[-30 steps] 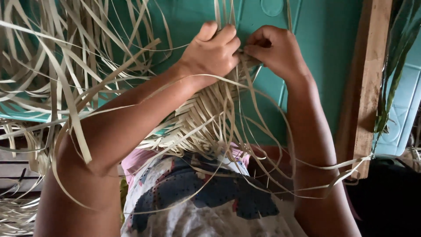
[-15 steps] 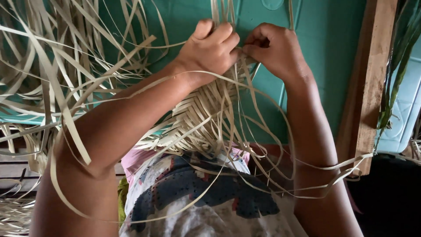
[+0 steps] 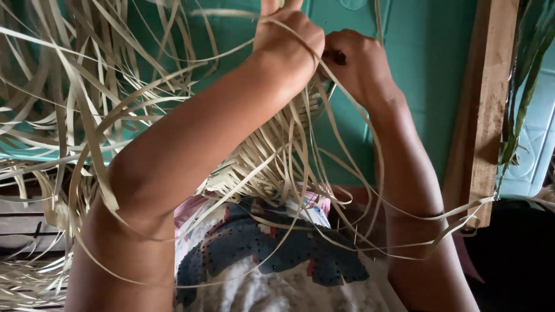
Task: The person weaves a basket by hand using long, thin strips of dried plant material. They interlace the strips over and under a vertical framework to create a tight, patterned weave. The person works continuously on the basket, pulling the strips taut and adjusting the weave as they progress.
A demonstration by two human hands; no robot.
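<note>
Teal wall behind; both the left hand (image 3: 289,40) and right hand (image 3: 358,63) pinch strips at the woven panel (image 3: 272,156), partly plaited, with many loose strips (image 3: 69,115) left unwoven beside the left hand.

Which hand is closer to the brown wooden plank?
Right. The right hand pinches pale strips a short way left of the wooden plank. The left hand grips strips farther left, beyond the right hand.

hands (image 3: 324,52) gripping pale woven strips (image 3: 260,167)
</note>
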